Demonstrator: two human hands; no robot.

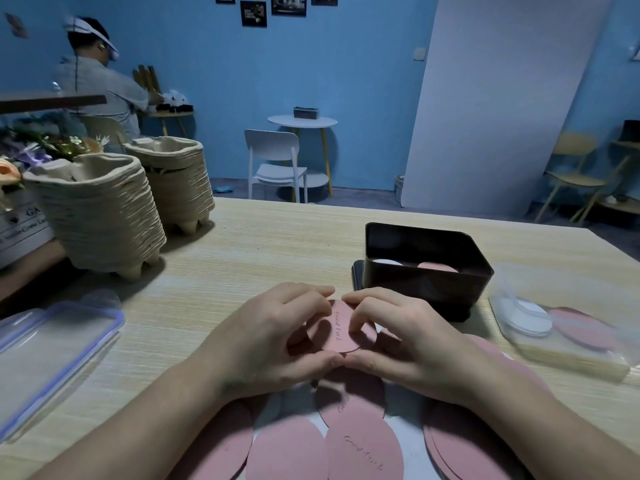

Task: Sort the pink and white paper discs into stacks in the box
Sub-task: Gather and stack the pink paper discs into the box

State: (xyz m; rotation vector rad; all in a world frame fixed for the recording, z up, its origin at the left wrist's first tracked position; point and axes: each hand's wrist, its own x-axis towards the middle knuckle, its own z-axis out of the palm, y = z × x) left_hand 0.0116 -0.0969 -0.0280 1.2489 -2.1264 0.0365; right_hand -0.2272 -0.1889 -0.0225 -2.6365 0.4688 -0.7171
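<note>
Clearly both hands are working on one pink disc [341,329], lifted a little over the table [263,244] just in front of the box [427,271]. The left hand [273,336] is pinching its left edge, thumb below and fingers curled over the top; the right hand [403,341] is closing on the right edge the same way, so neither is open. More pink discs [360,441] are lying fanned out and overlapping under the wrists, with slivers of white showing between them. Inside the box a white stack [388,262] is sitting at the left and a pink stack [437,266] at the right. The disc is looking thin, light and bendable, likely to crease if squeezed and to cling to its neighbours, so gripping it gently at opposite rims seems the safest hold.
</note>
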